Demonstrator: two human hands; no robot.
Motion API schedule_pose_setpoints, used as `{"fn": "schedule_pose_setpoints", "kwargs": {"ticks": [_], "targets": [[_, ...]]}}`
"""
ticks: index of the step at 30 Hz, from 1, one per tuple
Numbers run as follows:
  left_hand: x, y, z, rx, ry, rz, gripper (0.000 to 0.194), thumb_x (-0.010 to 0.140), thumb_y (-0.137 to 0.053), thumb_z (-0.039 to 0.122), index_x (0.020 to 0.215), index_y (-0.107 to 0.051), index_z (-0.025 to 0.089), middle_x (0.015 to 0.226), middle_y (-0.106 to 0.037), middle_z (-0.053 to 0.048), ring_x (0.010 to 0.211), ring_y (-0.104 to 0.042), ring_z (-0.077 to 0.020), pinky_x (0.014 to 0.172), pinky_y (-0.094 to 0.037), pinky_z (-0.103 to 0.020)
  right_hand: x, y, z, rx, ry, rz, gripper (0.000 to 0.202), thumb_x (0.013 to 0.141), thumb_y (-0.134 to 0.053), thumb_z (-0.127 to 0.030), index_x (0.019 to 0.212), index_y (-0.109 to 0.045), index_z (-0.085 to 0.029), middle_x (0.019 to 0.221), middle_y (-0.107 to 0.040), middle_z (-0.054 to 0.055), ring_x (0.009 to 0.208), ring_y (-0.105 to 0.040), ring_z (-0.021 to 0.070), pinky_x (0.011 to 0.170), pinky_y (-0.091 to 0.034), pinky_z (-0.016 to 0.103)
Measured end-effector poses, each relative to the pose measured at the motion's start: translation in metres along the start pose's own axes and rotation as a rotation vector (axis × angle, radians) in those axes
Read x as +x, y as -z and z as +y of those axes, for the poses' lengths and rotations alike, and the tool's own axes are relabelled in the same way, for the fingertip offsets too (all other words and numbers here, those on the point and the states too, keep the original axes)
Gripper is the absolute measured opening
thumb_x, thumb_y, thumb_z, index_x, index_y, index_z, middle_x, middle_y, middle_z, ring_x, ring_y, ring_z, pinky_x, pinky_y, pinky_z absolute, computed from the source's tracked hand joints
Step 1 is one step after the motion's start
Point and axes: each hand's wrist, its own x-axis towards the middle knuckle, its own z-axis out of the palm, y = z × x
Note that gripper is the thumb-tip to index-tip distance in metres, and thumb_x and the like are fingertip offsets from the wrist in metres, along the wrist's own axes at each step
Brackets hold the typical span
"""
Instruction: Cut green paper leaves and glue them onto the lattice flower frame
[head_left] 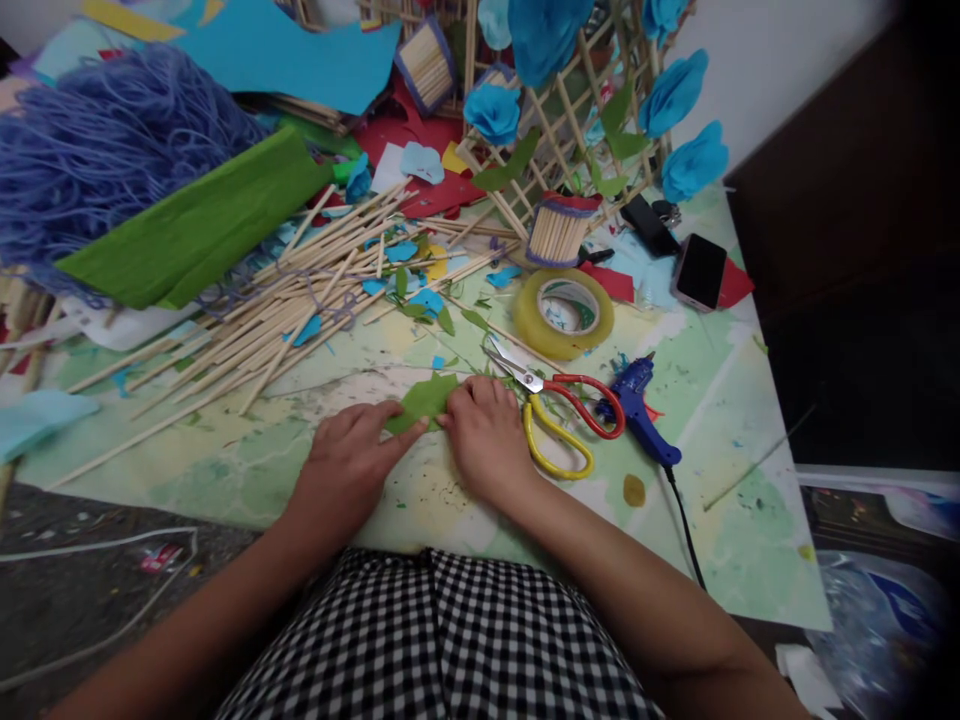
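Low over the table's near edge, a small green paper piece (pixel 424 402), roughly leaf-shaped, lies between my two hands. My left hand (pixel 346 462) grips its left end, with thumb and forefinger on the paper. At the right end my right hand (pixel 489 436) holds it, fingers curled and thumb against the paper's edge. Just right of that hand lie scissors (pixel 534 382) with one red and one yellow handle, blades partly spread. A blue glue gun (pixel 639 408) rests beyond them, its black cord running toward the table's near edge.
A clear tape roll (pixel 566 312), thin wooden sticks (pixel 300 310), purple yarn (pixel 127 150) and folded green crepe paper (pixel 202 220) cover the table. Behind stands a stick lattice (pixel 551 130) with blue paper flowers (pixel 694 162). A phone (pixel 700 270) lies at the right.
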Motion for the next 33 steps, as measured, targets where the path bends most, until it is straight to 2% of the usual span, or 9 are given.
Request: {"fn": "schedule_pose_setpoints", "kwargs": {"ticks": [5,10,12,16,20,24,29,33], "targets": [[-0.004,0.007,0.002,0.015,0.024,-0.079,0.044,0.085,-0.047,0.012,0.122,-0.065,0.027,0.130,-0.055,-0.017,0.107,-0.054,-0.0346,0.086,-0.043,-0.050,-0.001,0.002,0.005,0.127,-0.052,0.028,0.013,0.093,-0.045,-0.019,0.094,-0.058,-0.018,0.104,-0.055,0.009,0.096,-0.047,0.0231,0.083,-0.039,0.035],[-0.006,0.009,0.003,-0.014,0.024,-0.070,0.039,0.088,-0.049,0.031,0.125,-0.063,0.025,0.136,-0.052,-0.018,0.111,-0.053,-0.0374,0.091,-0.041,-0.055,-0.001,0.003,0.005,0.150,-0.056,0.054,0.017,0.091,-0.053,-0.032,0.096,-0.057,-0.017,0.106,-0.055,0.010,0.098,-0.046,0.0246,0.085,-0.039,0.037],[-0.007,0.007,0.002,-0.009,0.026,-0.059,0.039,0.089,-0.050,0.035,0.124,-0.063,0.026,0.136,-0.052,-0.018,0.110,-0.053,-0.0380,0.091,-0.041,-0.056,-0.001,0.001,0.005,0.133,-0.057,0.055,0.014,0.091,-0.054,-0.029,0.096,-0.058,-0.017,0.106,-0.055,0.010,0.097,-0.046,0.0243,0.085,-0.039,0.036],[-0.008,0.004,0.001,-0.012,0.031,-0.049,0.039,0.088,-0.051,0.038,0.125,-0.063,0.028,0.137,-0.052,-0.016,0.111,-0.053,-0.0370,0.093,-0.040,-0.055,0.000,-0.001,0.006,0.161,-0.072,0.068,0.010,0.092,-0.049,-0.019,0.096,-0.058,-0.018,0.104,-0.054,0.008,0.095,-0.047,0.0217,0.082,-0.040,0.033],[-0.009,0.003,0.000,-0.040,0.047,-0.049,0.038,0.088,-0.052,0.038,0.124,-0.063,0.028,0.137,-0.052,-0.016,0.113,-0.052,-0.0368,0.095,-0.038,-0.055,-0.001,-0.001,0.006,0.139,-0.062,0.083,0.012,0.090,-0.054,-0.027,0.097,-0.058,-0.017,0.105,-0.055,0.009,0.097,-0.047,0.0236,0.084,-0.039,0.035],[-0.008,0.004,-0.004,-0.088,0.062,-0.063,0.036,0.090,-0.050,0.036,0.122,-0.064,0.026,0.134,-0.054,-0.016,0.115,-0.051,-0.0346,0.095,-0.040,-0.053,-0.002,0.002,0.006,0.180,-0.046,0.077,0.009,0.090,-0.053,-0.021,0.096,-0.058,-0.017,0.103,-0.054,0.008,0.096,-0.047,0.0215,0.084,-0.039,0.033],[-0.002,0.003,-0.010,-0.183,0.093,-0.017,0.047,0.088,-0.052,0.039,0.129,-0.055,0.016,0.125,-0.057,-0.018,0.113,-0.051,-0.0332,0.097,-0.040,-0.051,-0.005,0.010,0.008,0.274,0.057,0.040,0.026,0.088,-0.058,-0.041,0.098,-0.061,-0.017,0.103,-0.054,0.007,0.098,-0.046,0.0219,0.087,-0.038,0.034],[0.004,0.002,-0.010,-0.236,0.135,0.019,0.042,0.087,-0.054,0.041,0.119,-0.061,0.015,0.123,-0.057,-0.018,0.114,-0.051,-0.0332,0.098,-0.040,-0.051,-0.007,0.012,0.008,0.307,0.105,0.035,0.030,0.084,-0.063,-0.043,0.099,-0.064,-0.017,0.103,-0.053,0.007,0.099,-0.044,0.0222,0.087,-0.037,0.034]]}}
